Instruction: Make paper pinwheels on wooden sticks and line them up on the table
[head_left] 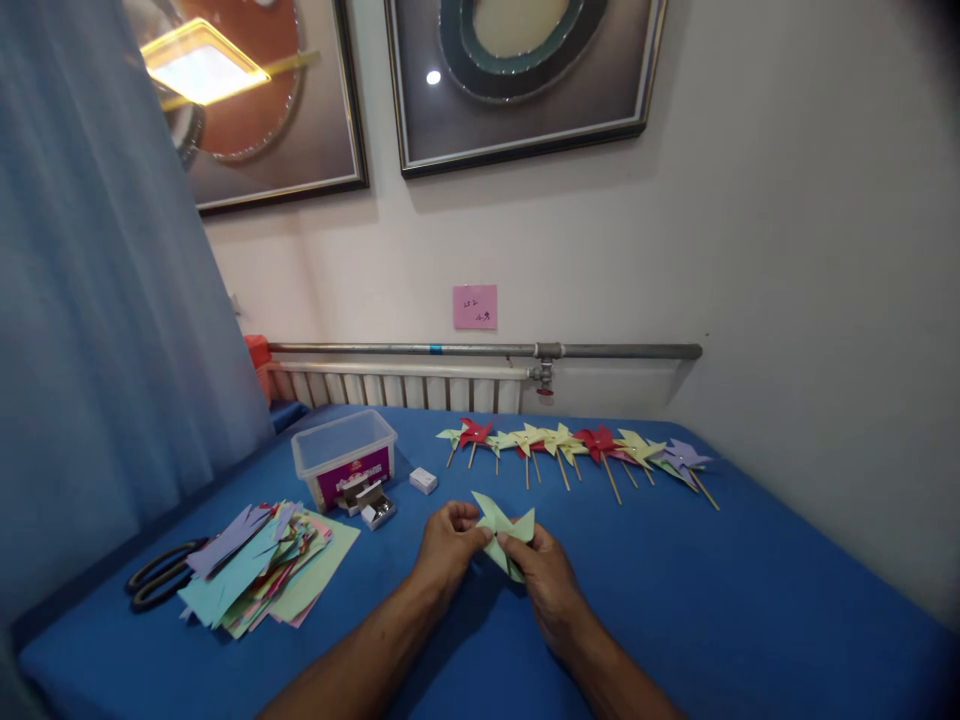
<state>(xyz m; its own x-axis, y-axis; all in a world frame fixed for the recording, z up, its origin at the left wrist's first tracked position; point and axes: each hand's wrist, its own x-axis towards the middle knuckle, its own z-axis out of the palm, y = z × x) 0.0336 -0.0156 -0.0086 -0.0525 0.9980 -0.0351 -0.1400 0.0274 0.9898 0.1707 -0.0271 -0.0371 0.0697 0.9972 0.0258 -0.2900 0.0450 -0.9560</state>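
Between my hands is a pale green paper pinwheel [504,524], its pointed blades folded toward the middle. My left hand [450,545] pinches its left side, with the thumb near the centre. From the right, my right hand [546,575] grips it too, thumb pressed close to the centre. A small dark spot shows between the two thumbs. No stick is visible on this pinwheel; its underside is hidden. Beyond my left hand lie a small white box [424,481] and an opened small box [376,505] with shiny bits inside.
Finished pinwheels on sticks [559,442] lie in a row at the back right. A clear plastic tub [345,460] stands back left. Coloured paper pieces [255,570] and black-handled scissors [161,575] lie at the left of the blue-covered table [712,620], by a blue curtain [112,300].
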